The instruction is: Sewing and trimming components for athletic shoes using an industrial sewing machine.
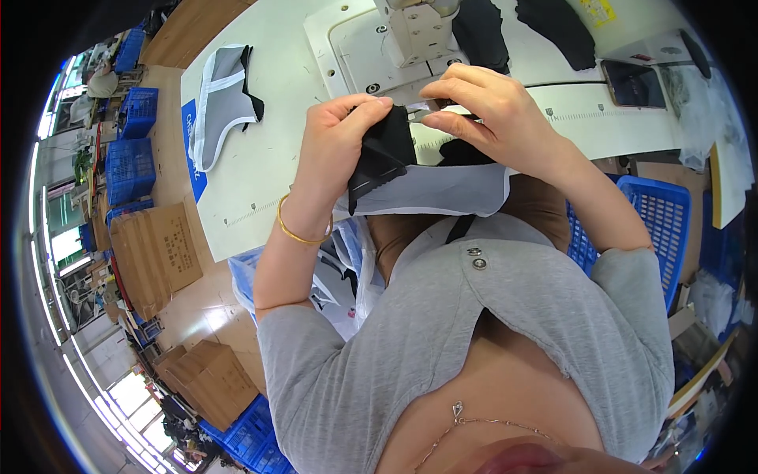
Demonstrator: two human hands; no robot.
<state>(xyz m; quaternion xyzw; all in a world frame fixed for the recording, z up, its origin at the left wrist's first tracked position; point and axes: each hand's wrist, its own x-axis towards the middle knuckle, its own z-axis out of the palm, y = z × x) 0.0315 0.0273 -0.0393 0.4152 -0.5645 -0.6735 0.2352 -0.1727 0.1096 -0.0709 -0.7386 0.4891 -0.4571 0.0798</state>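
Observation:
My left hand point(345, 126) pinches the edge of a black fabric piece point(387, 146) between thumb and fingers. Joined to that fabric is a grey panel with white edging point(450, 192), which hangs over the table's front edge above my lap. In my right hand point(497, 114) are small thread snips point(418, 113), mostly covered by the fingers; their metal tips meet the edge of the black fabric beside my left thumb. A sewing machine point(410, 35) stands just beyond both hands.
On the white table point(276, 174), another grey and black piece point(225, 99) lies at the left. Black fabric pieces point(557, 31) and a phone point(634, 84) are at the right. Blue baskets point(655, 213) and cardboard boxes point(158, 253) stand around the table.

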